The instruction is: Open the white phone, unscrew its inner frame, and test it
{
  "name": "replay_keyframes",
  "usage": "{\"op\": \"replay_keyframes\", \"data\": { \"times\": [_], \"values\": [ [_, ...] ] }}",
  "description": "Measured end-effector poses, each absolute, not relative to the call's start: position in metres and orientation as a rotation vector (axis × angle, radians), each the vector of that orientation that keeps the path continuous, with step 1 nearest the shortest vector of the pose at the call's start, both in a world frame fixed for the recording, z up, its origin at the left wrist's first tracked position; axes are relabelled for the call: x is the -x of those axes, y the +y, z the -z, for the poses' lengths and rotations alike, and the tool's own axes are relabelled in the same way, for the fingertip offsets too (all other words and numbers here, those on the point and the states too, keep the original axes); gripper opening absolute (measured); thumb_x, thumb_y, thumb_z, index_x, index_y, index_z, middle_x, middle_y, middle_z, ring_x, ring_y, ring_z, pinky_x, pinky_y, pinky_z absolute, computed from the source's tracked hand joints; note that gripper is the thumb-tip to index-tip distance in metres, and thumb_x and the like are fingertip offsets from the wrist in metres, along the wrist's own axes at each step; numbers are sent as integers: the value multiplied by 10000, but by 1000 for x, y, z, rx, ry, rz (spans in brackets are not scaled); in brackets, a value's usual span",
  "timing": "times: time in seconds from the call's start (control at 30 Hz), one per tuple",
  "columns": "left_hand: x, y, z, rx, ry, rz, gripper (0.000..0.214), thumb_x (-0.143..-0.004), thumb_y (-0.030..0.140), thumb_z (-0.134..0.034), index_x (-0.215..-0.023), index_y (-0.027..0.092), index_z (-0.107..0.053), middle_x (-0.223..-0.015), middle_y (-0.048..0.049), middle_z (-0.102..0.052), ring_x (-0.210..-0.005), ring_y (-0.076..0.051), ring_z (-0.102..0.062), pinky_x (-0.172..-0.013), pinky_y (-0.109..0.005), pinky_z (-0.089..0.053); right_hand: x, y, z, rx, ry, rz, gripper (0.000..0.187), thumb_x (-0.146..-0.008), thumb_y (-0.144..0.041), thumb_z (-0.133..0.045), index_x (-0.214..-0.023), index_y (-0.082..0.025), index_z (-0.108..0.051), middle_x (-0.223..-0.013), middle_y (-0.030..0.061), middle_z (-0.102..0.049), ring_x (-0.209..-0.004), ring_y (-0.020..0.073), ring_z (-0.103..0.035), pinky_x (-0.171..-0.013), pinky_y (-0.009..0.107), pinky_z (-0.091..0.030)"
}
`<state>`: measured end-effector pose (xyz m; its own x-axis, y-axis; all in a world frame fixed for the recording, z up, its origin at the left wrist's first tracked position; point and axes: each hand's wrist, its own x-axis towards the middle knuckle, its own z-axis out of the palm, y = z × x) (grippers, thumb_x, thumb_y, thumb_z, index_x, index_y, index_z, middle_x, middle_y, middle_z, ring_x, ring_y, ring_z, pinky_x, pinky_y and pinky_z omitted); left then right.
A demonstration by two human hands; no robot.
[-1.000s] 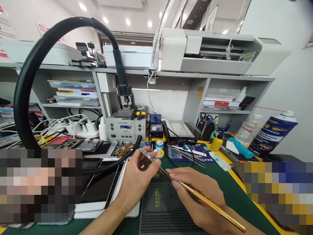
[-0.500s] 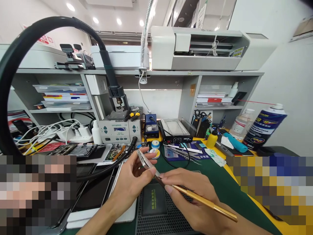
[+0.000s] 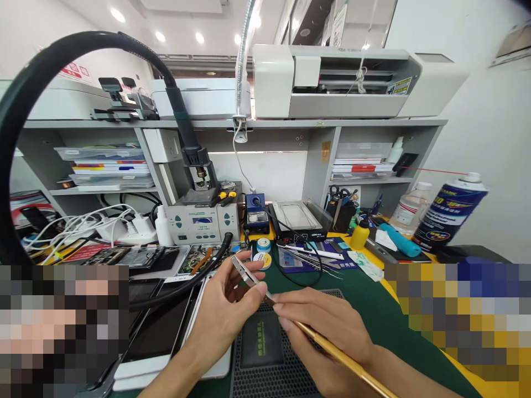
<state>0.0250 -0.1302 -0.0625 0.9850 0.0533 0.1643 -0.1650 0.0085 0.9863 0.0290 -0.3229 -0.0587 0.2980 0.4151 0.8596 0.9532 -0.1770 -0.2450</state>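
My left hand [image 3: 230, 307] grips a phone [image 3: 244, 271] by its edges, thumb on the near side. The phone is tilted above the work mat, its silver edge facing me. My right hand [image 3: 327, 331] is closed round a slim gold-handled tool [image 3: 332, 348], whose handle slopes down toward me. Fingers of this hand meet the phone's lower end, and they hide the tool's tip. Below both hands lies a black perforated mat [image 3: 277, 378] with a dark panel bearing green characters.
White-edged tablets [image 3: 161, 323] lie left of the mat. Behind stand a hot-air station [image 3: 203, 221], small round tubs [image 3: 263, 260] and a flat heating plate [image 3: 296, 215]. A thick black hose [image 3: 194, 284] crosses the left side. Tweezers, bottles and a blue spray can [image 3: 450, 213] stand right.
The gold tool's rear end has dipped lower, and my right hand has shifted slightly. My left hand keeps the phone in nearly the same place.
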Motion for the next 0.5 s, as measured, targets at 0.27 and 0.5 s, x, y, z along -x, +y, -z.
{"op": "replay_keyframes", "data": {
  "times": [0.27, 0.5],
  "values": [
    [-24, -129, 62, -1560, -81, -165, 660, -790, 506, -753, -1296, 175, -488, -1241, -135, -671, -1117, -276, -663, -947, -396, -560, -30, -324, 58, 1749, -1278, 831, 256, -831, 60, -604, -1036, -46, -715, -939, 162, -768, -923, 193, -743, -833, 267, -629],
    [-24, -132, 59, -1571, -38, -196, 642, -787, 516, -753, -1260, 154, -515, -1221, -131, -687, -1117, -265, -667, -940, -369, -559, -33, -323, 63, 1761, -1286, 937, 288, -832, 70, -621, -1075, -63, -699, -978, 149, -774, -963, 203, -737, -819, 293, -632]
  ]
}}
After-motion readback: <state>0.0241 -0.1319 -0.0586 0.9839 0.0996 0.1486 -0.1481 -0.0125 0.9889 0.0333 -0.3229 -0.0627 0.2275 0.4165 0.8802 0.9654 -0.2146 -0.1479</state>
